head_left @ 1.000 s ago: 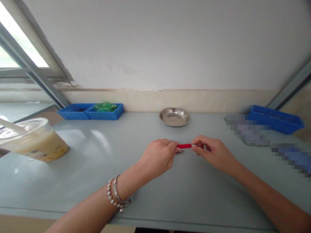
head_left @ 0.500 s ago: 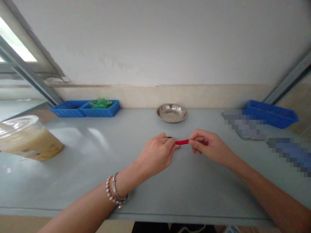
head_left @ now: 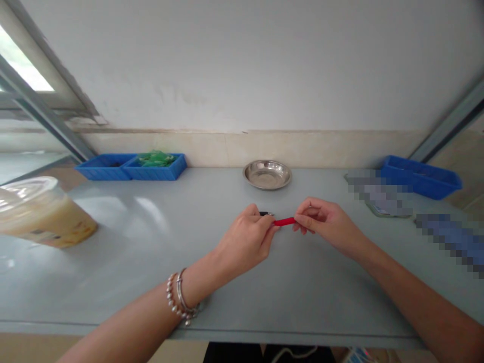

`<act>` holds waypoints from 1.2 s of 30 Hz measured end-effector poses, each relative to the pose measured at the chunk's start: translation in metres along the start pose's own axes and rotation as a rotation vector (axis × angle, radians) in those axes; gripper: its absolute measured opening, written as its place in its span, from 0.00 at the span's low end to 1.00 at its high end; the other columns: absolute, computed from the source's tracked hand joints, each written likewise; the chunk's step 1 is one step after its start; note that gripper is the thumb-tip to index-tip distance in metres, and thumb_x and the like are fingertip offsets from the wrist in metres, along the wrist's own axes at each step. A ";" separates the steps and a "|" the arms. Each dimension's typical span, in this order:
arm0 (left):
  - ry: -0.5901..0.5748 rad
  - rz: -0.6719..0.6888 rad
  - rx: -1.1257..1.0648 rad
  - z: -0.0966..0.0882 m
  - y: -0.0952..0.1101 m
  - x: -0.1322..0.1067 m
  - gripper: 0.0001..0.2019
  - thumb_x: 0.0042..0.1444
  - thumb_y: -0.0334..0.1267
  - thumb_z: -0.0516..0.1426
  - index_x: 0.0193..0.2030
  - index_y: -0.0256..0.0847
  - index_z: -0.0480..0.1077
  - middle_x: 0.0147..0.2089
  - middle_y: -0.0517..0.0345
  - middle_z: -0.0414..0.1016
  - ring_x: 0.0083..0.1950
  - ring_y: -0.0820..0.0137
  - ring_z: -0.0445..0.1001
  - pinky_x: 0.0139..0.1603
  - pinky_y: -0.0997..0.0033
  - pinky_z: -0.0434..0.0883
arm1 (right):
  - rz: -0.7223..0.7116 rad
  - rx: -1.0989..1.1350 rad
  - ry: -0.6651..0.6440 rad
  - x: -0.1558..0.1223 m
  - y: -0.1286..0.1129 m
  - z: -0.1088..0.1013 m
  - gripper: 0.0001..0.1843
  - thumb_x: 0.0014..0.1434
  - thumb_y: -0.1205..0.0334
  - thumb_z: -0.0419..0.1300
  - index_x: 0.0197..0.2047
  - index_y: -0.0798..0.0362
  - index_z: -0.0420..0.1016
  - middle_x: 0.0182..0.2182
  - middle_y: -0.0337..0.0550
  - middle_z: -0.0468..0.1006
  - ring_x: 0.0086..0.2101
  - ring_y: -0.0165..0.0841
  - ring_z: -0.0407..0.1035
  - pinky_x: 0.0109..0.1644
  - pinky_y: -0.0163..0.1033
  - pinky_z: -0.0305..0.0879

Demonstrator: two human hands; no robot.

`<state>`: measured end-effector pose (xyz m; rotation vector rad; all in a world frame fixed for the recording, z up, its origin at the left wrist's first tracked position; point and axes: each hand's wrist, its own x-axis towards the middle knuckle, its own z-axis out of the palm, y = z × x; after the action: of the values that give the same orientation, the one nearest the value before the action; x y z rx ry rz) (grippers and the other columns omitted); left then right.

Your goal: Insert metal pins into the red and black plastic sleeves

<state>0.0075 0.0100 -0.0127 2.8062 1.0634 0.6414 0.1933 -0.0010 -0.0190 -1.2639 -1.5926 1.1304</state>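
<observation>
A short red tube-like piece (head_left: 284, 221) is pinched between my two hands just above the grey table (head_left: 151, 262). My left hand (head_left: 245, 239), with bracelets on the wrist, grips its left end, where a small black and metal part (head_left: 266, 214) pokes out above the fingers. My right hand (head_left: 321, 222) pinches the right end with thumb and forefinger. Both hands hover near the middle of the table.
A steel dish (head_left: 267, 174) sits by the back wall. Two blue trays (head_left: 130, 167) stand at back left, one holding green pieces (head_left: 154, 160). Another blue tray (head_left: 421, 177) is at back right beside blurred items. A lidded plastic cup (head_left: 41, 212) of beige drink stands at left.
The metal tip seen earlier at the red piece's right end is now hidden under my right fingers. A black and metal part now shows above my left fingers. Both hands sit slightly farther away.
</observation>
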 end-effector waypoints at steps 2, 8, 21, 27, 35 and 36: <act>0.010 -0.012 -0.007 0.001 0.000 0.000 0.14 0.58 0.36 0.44 0.28 0.34 0.66 0.23 0.56 0.66 0.30 0.74 0.61 0.30 0.75 0.60 | -0.008 -0.034 0.011 0.000 0.001 -0.001 0.11 0.48 0.58 0.57 0.30 0.58 0.63 0.23 0.38 0.70 0.23 0.20 0.63 0.26 0.25 0.59; 0.021 -0.023 0.018 0.002 0.000 0.000 0.14 0.58 0.36 0.45 0.28 0.34 0.66 0.22 0.55 0.66 0.31 0.73 0.61 0.31 0.74 0.60 | 0.026 -0.010 -0.032 0.001 0.007 -0.002 0.14 0.48 0.56 0.57 0.32 0.58 0.63 0.24 0.39 0.71 0.24 0.21 0.65 0.27 0.26 0.60; 0.019 -0.039 0.027 0.003 0.000 -0.002 0.14 0.58 0.37 0.44 0.33 0.33 0.68 0.25 0.54 0.68 0.32 0.72 0.63 0.31 0.73 0.62 | -0.022 -0.033 0.029 0.001 0.005 -0.001 0.14 0.49 0.54 0.57 0.30 0.58 0.63 0.22 0.38 0.70 0.22 0.20 0.63 0.27 0.27 0.61; 0.020 -0.052 0.046 0.002 0.000 0.000 0.14 0.58 0.37 0.44 0.30 0.35 0.67 0.24 0.56 0.68 0.30 0.72 0.63 0.31 0.73 0.62 | -0.084 -0.231 0.138 0.002 0.006 -0.008 0.11 0.48 0.57 0.57 0.31 0.57 0.67 0.26 0.40 0.71 0.26 0.23 0.65 0.32 0.29 0.63; -0.193 0.000 0.116 -0.014 -0.003 0.002 0.12 0.56 0.36 0.46 0.32 0.35 0.68 0.27 0.54 0.69 0.31 0.72 0.66 0.31 0.73 0.63 | 0.057 -0.765 0.140 0.009 0.022 -0.024 0.09 0.50 0.60 0.52 0.28 0.55 0.69 0.23 0.40 0.72 0.24 0.25 0.63 0.30 0.30 0.57; -0.241 0.019 0.118 -0.016 -0.004 0.002 0.12 0.56 0.36 0.46 0.32 0.36 0.68 0.27 0.54 0.69 0.31 0.72 0.66 0.31 0.74 0.64 | 0.079 -0.790 0.121 0.010 0.024 -0.024 0.08 0.50 0.61 0.52 0.28 0.56 0.70 0.24 0.41 0.72 0.25 0.25 0.64 0.30 0.31 0.57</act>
<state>0.0003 0.0129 0.0014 2.9000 1.0615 0.2397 0.2209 0.0151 -0.0345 -1.8572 -1.9847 0.4345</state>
